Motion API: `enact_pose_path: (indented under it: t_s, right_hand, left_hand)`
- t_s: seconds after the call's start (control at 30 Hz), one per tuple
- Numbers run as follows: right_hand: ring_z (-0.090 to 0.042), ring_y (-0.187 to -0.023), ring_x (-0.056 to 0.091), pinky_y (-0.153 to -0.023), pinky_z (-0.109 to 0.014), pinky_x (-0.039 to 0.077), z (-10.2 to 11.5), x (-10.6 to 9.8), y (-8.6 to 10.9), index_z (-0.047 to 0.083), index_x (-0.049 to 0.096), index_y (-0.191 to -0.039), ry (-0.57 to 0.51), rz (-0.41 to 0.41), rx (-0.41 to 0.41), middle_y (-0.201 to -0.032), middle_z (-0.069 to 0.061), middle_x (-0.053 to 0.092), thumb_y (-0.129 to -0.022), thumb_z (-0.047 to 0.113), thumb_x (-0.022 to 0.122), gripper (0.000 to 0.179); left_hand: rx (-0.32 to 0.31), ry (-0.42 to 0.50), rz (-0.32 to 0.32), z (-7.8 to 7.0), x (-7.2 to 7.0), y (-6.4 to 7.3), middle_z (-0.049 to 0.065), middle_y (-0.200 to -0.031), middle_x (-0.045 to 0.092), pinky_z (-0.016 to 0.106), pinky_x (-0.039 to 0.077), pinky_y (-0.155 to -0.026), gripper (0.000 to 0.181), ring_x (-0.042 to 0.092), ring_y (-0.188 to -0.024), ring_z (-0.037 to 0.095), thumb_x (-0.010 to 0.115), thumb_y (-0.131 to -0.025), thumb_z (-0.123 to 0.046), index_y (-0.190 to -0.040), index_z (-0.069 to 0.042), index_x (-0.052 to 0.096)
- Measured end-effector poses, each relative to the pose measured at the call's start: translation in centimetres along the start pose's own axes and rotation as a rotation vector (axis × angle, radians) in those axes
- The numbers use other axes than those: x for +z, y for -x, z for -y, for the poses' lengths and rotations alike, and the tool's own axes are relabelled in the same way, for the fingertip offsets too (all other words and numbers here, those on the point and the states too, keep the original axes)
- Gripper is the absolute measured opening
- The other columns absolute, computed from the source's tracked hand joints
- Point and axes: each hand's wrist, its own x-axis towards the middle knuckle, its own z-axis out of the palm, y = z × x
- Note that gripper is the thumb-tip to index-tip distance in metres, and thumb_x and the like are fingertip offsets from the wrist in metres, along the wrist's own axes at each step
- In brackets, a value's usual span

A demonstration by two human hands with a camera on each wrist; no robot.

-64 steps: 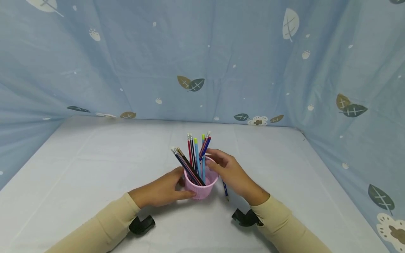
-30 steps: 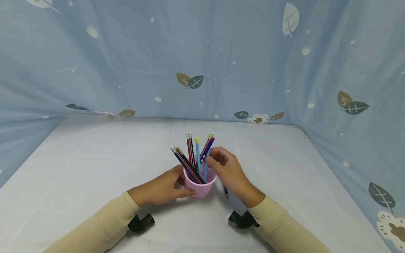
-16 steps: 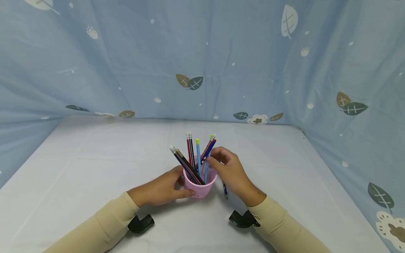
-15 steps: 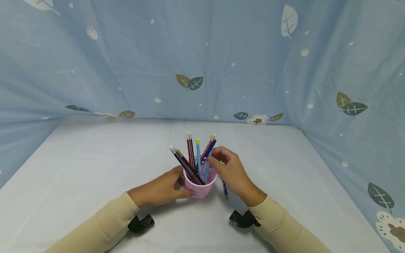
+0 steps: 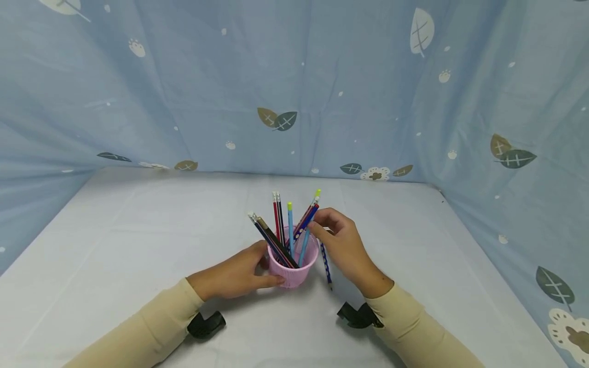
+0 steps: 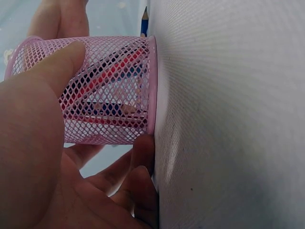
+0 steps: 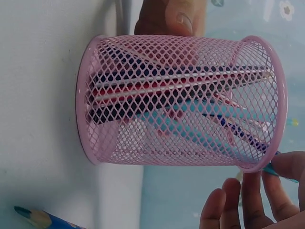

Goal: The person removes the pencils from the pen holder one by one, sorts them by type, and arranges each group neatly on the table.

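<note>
A pink mesh pencil cup (image 5: 294, 278) stands on the white tabletop, holding several pencils that lean different ways. My left hand (image 5: 239, 271) grips its left side, thumb along the near wall and fingers around the back, as the left wrist view shows on the mesh cup (image 6: 107, 90). At the right rim, my right hand (image 5: 344, 250) pinches a light blue pencil (image 5: 304, 248) between thumb and fingers. This pencil's lower part stays inside the cup and its yellow-green end sticks up behind the others. Dark pencils (image 5: 276, 245) lean left, away from the right hand.
One blue patterned pencil (image 5: 325, 266) lies on the table right of the cup, partly under the right hand, its sharpened tip toward me. Blue leaf-print cloth (image 5: 207, 76) hangs behind and to both sides of the white table (image 5: 138, 230). Black wrist mounts (image 5: 356, 316) sit below both wrists.
My right hand has shifted right with the pinched light blue pencil, tilting it from near upright to leaning right; nearby patterned pencils lean further right too. The left hand keeps its grip on the cup.
</note>
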Motion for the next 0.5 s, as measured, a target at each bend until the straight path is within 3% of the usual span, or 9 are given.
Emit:
enact_pose_path:
  t_s: [0.23,0.5]
  right_hand:
    - [-0.019,-0.099,0.063,-0.088,-0.025,0.055,0.27,-0.49,-0.03,0.005,0.062,-0.11,-0.03,-0.006,-0.026,-0.107,-0.011,0.063,-0.1,0.018,0.061,0.016]
    - [-0.017,-0.089,0.065,-0.083,-0.028,0.058,0.43,-0.91,-0.12,0.002,0.059,-0.108,-0.102,-0.035,-0.08,-0.101,-0.01,0.061,-0.1,0.012,0.061,0.013]
  left_hand:
    - [-0.003,-0.004,0.002,-0.02,-0.03,-0.01,-0.001,-0.124,0.058,0.03,0.051,-0.094,0.063,0.059,-0.105,0.011,0.072,-0.09,-0.044,-0.139,-0.013,0.048]
    - [-0.008,-0.019,-0.006,-0.03,0.02,0.09,0.0,-0.123,0.057,0.03,0.05,-0.092,0.061,0.059,-0.104,0.011,0.072,-0.09,-0.045,-0.137,-0.013,0.048]
